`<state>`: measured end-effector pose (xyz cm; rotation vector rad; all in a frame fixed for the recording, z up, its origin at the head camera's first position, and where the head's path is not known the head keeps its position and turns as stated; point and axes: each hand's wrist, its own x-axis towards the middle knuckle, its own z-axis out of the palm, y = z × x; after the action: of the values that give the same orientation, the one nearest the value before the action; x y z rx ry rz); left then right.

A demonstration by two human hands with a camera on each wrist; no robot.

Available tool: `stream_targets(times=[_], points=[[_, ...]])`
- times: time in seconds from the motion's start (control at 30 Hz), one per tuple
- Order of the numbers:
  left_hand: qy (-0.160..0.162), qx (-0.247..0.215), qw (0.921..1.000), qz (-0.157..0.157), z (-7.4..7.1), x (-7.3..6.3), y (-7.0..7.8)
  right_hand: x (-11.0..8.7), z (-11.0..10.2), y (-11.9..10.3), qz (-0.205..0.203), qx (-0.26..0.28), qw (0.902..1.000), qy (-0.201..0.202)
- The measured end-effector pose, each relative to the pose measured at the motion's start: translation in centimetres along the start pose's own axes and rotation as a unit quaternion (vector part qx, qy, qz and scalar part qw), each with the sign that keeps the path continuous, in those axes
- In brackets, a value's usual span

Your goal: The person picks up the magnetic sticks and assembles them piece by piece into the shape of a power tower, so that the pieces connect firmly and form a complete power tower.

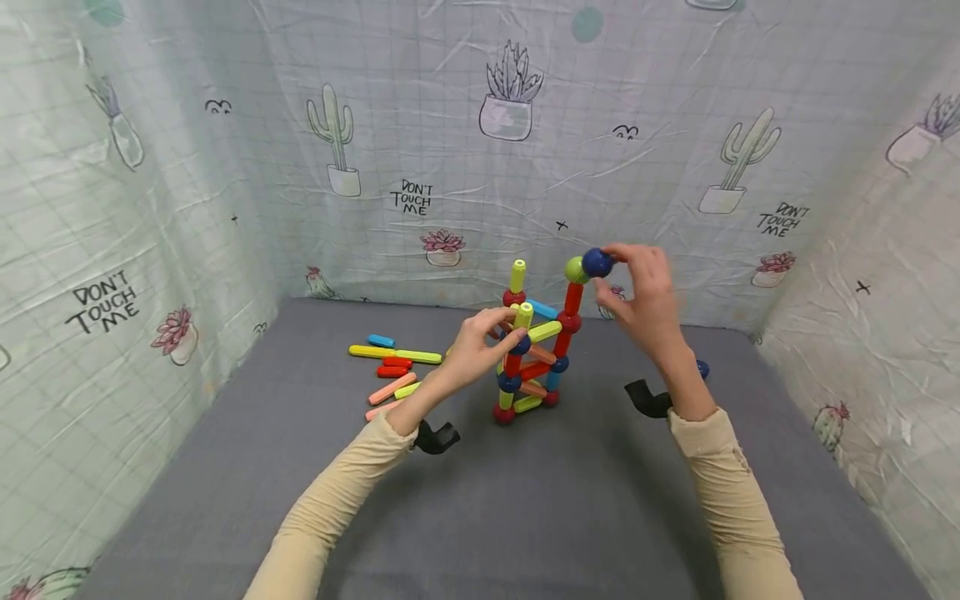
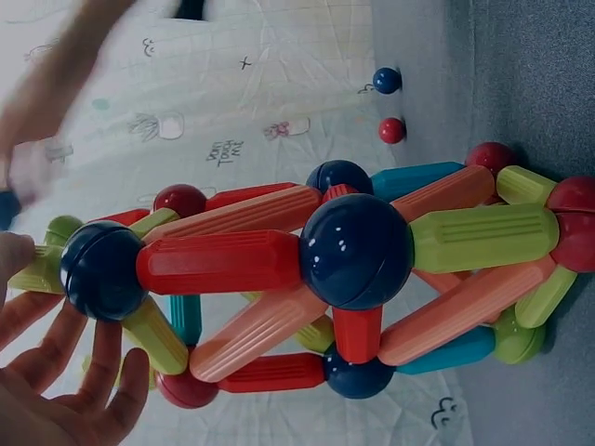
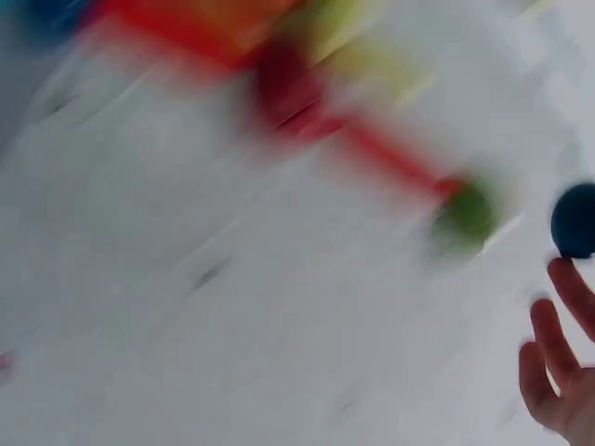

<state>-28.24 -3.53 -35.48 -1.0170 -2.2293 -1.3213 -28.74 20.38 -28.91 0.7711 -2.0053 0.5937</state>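
Pinching a blue ball (image 1: 597, 262), the right hand (image 1: 648, 292) is just beside the green ball (image 1: 574, 270) on the tower (image 1: 535, 372); the left hand (image 1: 478, 343) grips a near top corner of the tower, upright on the grey table (image 1: 525, 517). The blue ball looks hard, smooth, perhaps slippery, best held round its middle. The ribbed, plastic-looking sticks (image 2: 219, 262) seem light and stiff, though their joins might part.
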Motion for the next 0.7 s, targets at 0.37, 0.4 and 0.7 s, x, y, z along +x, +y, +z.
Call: stream_targets(times=[0.37,0.4,0.7], points=[[0.002,-0.002,1.0000,0.007,0.3,0.0,0.3,0.2,0.1,-2.8,-0.049,0.053,0.9956,-0.060],[0.004,-0.002,1.0000,0.003,0.3,0.0,0.3,-0.3,-0.3,-1.6,-0.025,0.058,0.9976,-0.029],[0.016,0.002,0.9998,-0.014,0.0,0.0,0.3,-11.2,-3.3,13.7,0.341,-0.166,0.8867,-0.265]])
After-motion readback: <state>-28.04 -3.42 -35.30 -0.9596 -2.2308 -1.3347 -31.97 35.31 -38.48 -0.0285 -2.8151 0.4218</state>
